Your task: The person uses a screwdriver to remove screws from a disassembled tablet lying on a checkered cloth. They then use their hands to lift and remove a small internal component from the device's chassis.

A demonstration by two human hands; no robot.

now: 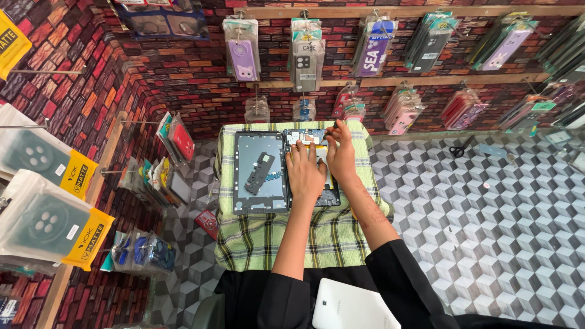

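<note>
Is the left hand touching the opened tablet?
Touching. The head view shows the left hand lying flat on the opened tablet, its fingers spread over the inside.

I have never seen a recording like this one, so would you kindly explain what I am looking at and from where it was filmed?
There is one picture, taken by a camera worn on a person's head, looking down at their own bare hands. No machine is involved. On a green plaid cloth lie two parts of an opened tablet: a grey back panel with a dark component on it, and the tablet body with its insides showing. The left hand rests flat on the body; the right hand pinches something small at its upper part, too small to identify. A white tablet lies on the person's lap. Packaged phone cases hang on the wall.
</note>
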